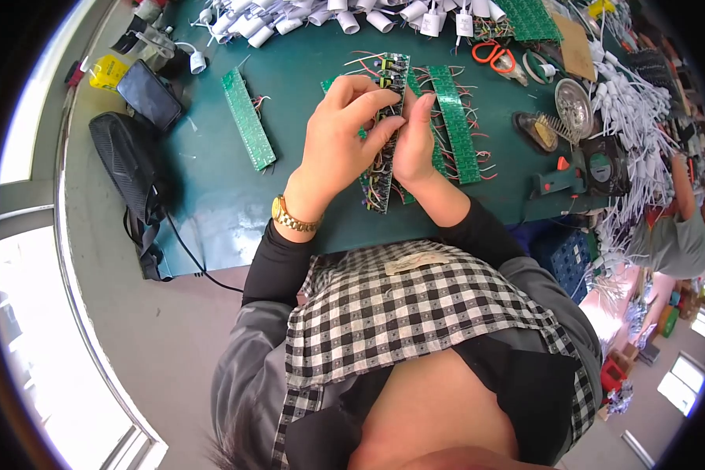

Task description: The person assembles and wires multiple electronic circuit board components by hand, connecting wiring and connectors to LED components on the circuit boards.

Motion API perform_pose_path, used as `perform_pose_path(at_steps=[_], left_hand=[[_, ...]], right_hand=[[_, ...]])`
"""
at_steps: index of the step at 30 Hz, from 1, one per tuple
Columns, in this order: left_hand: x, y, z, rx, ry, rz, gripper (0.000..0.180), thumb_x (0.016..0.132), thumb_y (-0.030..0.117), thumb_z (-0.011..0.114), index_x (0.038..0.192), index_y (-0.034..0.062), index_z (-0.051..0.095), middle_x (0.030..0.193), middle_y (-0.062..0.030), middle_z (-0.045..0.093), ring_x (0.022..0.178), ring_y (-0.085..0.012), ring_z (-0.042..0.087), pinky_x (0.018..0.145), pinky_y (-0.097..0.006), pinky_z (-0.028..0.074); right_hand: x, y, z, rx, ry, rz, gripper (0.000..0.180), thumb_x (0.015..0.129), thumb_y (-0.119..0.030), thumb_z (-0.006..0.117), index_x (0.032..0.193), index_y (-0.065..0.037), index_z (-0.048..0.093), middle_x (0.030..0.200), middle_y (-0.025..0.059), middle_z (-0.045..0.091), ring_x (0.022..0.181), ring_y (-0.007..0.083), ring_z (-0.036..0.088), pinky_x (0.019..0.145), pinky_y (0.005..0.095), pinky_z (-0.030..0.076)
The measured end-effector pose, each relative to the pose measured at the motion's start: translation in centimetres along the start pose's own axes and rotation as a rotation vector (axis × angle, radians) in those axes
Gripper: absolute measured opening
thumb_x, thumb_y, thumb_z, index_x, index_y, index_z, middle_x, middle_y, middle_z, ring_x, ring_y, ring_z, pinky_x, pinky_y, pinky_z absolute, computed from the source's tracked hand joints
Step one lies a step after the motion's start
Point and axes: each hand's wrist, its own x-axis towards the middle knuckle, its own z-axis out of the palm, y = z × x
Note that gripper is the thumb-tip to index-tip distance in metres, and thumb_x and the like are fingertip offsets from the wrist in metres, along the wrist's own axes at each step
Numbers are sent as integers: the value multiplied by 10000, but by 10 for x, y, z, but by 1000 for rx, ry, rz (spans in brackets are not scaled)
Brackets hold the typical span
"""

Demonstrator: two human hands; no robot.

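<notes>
A long, narrow circuit board [379,186] crowded with small dark and coloured components is held up on edge over the table. My left hand [333,135], with a gold watch on its wrist, bends its thumb and forefinger together against the component side. What lies between those fingertips is too small to make out. Along the other side, my right hand [417,150] grips the board, its thumb pointing up and its other fingers partly hidden behind. Just right of it lies a green circuit board strip [456,125] with red and white wires. A separate green strip [248,119] rests at the left.
White lamp sockets [305,17] with wires are heaped along the far edge. To the right are orange-handled scissors [493,56], a soldering iron stand [542,130], a round metal dish [574,108] and a teal tool [556,182]. A phone [150,94] and black bag [125,166] lie left.
</notes>
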Motion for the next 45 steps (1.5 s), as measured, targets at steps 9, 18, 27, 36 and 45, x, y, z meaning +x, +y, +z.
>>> perform_pose_path(at_steps=[9, 18, 27, 36, 45], left_hand=[[2, -3, -8, 98, -31, 10, 226, 684, 3, 720, 869, 45, 596, 900, -72, 562, 742, -195, 574, 615, -288, 475], [-2, -7, -3, -704, 266, -507, 150, 840, -50, 568, 947, 0, 475, 792, -55, 578, 621, -97, 592, 508, -211, 482], [-6, -25, 8, -129, 349, -404, 117, 841, -11, 558, 931, 5, 485, 797, -56, 518, 686, -106, 529, 577, -238, 461], [-3, 8, 11, -173, -91, -300, 265, 803, 62, 653, 1043, 25, 546, 838, -8, 552, 721, -79, 534, 627, -219, 446], [-2, 3, 11, -207, 29, -433, 188, 708, 86, 758, 838, -3, 655, 766, -59, 602, 615, -124, 587, 552, -233, 460]], right_hand=[[3, 6, -2, -161, -17, -69, 752, 922, -608, 116, 1106, 8, 508, 992, 62, 561, 909, 129, 527, 811, 258, 428], [-5, 5, -1, 115, 0, 146, 506, 954, -465, 384, 1054, 2, 550, 849, 67, 612, 689, 113, 578, 610, 233, 473], [0, -5, -6, 226, 89, 243, 566, 949, -503, 328, 1079, 12, 524, 728, 86, 595, 625, 140, 558, 599, 253, 463], [10, 5, -18, 159, 223, 37, 513, 958, -479, 339, 1060, -15, 531, 867, 52, 576, 734, 107, 538, 676, 251, 458], [6, -1, -14, -148, 57, -235, 377, 994, -344, 303, 1109, -16, 449, 952, 38, 519, 813, 105, 479, 743, 248, 406]])
